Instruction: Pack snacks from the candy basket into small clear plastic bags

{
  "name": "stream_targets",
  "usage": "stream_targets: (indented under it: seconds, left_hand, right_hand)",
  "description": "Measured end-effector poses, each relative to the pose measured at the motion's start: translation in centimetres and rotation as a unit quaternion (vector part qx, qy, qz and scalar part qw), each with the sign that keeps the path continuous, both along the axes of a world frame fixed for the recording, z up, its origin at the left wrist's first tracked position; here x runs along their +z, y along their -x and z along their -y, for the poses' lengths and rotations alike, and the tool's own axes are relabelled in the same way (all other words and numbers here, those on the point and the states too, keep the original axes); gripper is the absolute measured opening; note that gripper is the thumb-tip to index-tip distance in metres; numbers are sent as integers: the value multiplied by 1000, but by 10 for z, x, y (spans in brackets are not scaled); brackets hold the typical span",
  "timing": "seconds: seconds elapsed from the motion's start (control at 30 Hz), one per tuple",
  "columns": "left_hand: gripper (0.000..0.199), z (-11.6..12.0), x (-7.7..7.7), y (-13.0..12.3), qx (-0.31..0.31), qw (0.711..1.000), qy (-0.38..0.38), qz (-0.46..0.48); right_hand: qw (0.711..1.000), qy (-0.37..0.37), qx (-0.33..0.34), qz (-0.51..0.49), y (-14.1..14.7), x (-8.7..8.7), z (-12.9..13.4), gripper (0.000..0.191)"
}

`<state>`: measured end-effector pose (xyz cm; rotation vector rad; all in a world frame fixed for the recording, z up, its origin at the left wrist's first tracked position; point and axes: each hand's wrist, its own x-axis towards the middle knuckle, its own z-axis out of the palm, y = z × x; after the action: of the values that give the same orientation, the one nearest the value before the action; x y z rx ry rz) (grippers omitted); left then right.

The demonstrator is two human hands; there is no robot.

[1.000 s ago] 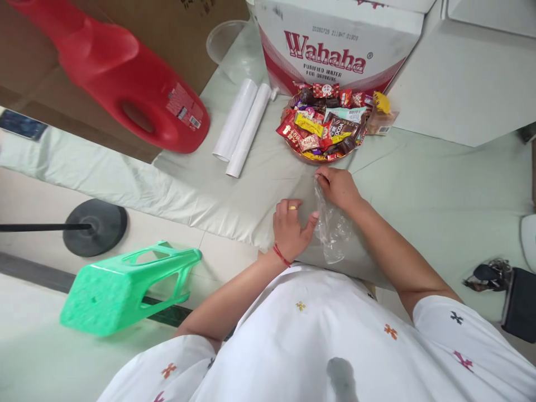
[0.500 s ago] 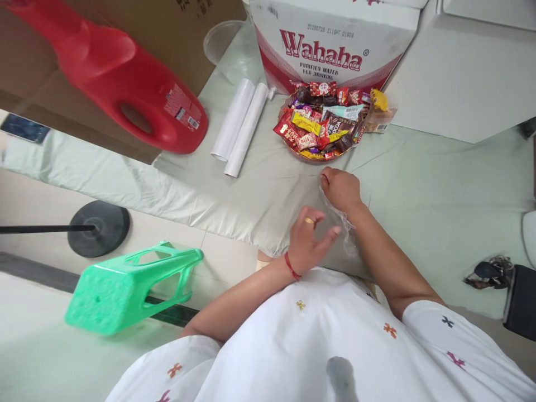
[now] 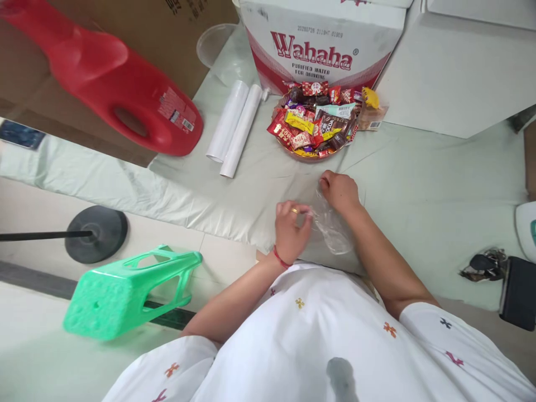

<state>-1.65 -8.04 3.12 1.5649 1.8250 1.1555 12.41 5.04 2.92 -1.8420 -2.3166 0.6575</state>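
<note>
A crumpled clear plastic bag (image 3: 335, 231) hangs between my two hands, low over the covered table. My left hand (image 3: 292, 228) pinches its left edge between thumb and fingertips; a ring and a red wrist cord show on that side. On the other side my right hand (image 3: 340, 191) is closed on the bag's upper edge, knuckles up. Just beyond my right hand stands a round dish (image 3: 304, 158) heaped with wrapped candies (image 3: 314, 120). Nothing can be made out inside the see-through bag.
Two white rolls (image 3: 240, 129) lie left of the dish. A red jug (image 3: 176, 120) is at the left, a Wahaha carton (image 3: 322, 33) behind. Keys (image 3: 486, 265) and a black case (image 3: 519, 293) are at the right. A green stool (image 3: 134, 290) lies at the lower left.
My left hand has moved left and its open fingers have closed on the bag. The bag is now spread wider between both hands. The whole view has shifted slightly.
</note>
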Motion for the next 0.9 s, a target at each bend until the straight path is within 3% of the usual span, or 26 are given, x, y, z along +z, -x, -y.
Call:
stream_targets:
  seconds: [0.07,0.17,0.23,0.3,0.43,0.57,0.63,0.77,0.9]
  left_hand:
    - [9,-3,-5,12,63,984,83,147]
    - [9,-6,-10,26,137,915,160,344]
    - [13,-7,-9,33,170,880,164,411]
    - [17,-9,-7,37,195,867,157,431]
    - [19,-18,-5,39,221,882,144,391]
    - [14,-32,-10,34,239,940,56,236]
    - [14,-38,-12,31,228,956,19,186]
    - [16,-42,-17,28,202,956,47,209]
    - [15,-37,-18,30,164,981,56,86]
  right_hand:
    - [999,-3,-15,-38,-7,-3,-1,22]
    - [997,-20,-32,-68,-17,-9,0,23]
    - [996,-28,-40,-76,-21,-12,3,26]
    - [995,-35,-44,-87,-25,-15,6,28]
    - [988,-46,-42,-144,-30,-17,16,32]
    - [974,-35,-53,-217,-34,-15,36,33]
    - [966,-14,-62,-252,-35,-15,49,34]
    - [951,9,-82,-298,-38,-14,70,34]
    - [935,-2,-160,-316,-45,-13,70,34]
